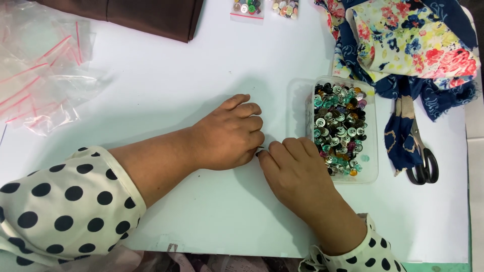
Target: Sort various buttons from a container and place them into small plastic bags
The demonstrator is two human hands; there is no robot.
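Buttons (339,128) fill clear box; both hands (229,133) curled, fingertips meeting beside it.

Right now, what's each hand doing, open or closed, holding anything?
Left hand: grip curled closed on the white table; contents cannot be told.
Right hand: fingers pinched closed beside the clear plastic box of buttons; contents cannot be told.
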